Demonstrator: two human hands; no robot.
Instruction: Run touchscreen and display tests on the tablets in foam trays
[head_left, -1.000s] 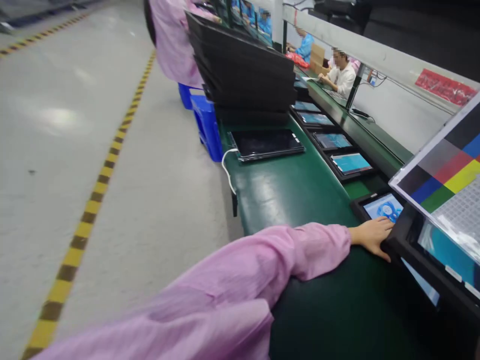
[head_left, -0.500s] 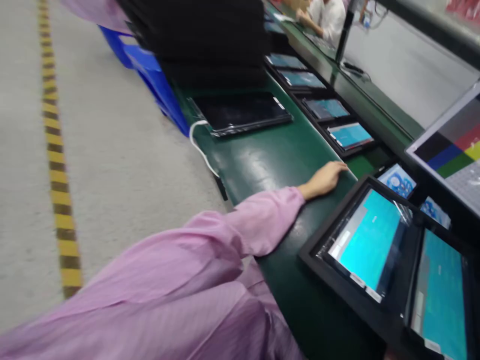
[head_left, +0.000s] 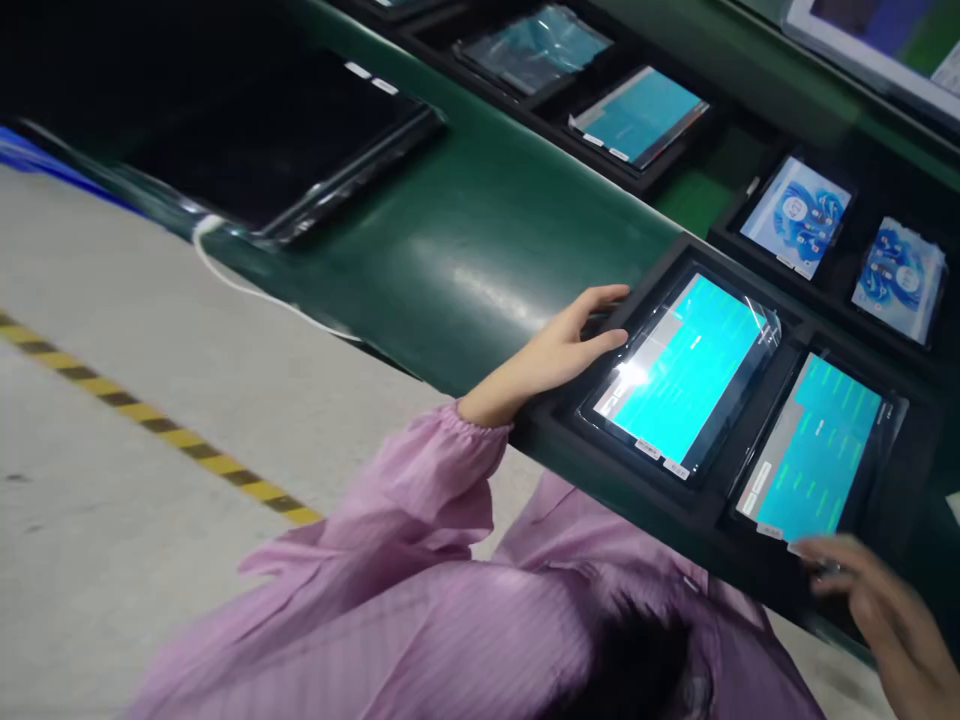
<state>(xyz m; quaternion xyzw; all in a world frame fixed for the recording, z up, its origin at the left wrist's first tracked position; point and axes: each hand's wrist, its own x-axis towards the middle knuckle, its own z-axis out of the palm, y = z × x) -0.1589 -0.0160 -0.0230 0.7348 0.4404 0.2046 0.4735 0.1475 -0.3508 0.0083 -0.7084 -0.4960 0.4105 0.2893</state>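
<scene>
A black tray (head_left: 705, 510) holding two lit tablets sits at the near edge of the green conveyor belt (head_left: 480, 250). My left hand (head_left: 559, 350) grips the tray's left end, thumb on top beside the left tablet (head_left: 686, 375), whose screen is cyan. At the tray's near right corner my right hand (head_left: 877, 600) rests its fingers just below the right tablet (head_left: 821, 445). My pink sleeves fill the lower middle of the view.
A second tray (head_left: 862, 300) behind holds two tablets with blue pictures. Further up the belt lie more trays with cyan tablets (head_left: 637, 115) and a large dark panel (head_left: 262, 150) with a white cable (head_left: 247, 285). Grey floor with a yellow-black stripe lies to the left.
My head has turned down and right toward the tray. My left hand moved from the bare belt to the tray's left end, and my right hand came into view at its right corner.
</scene>
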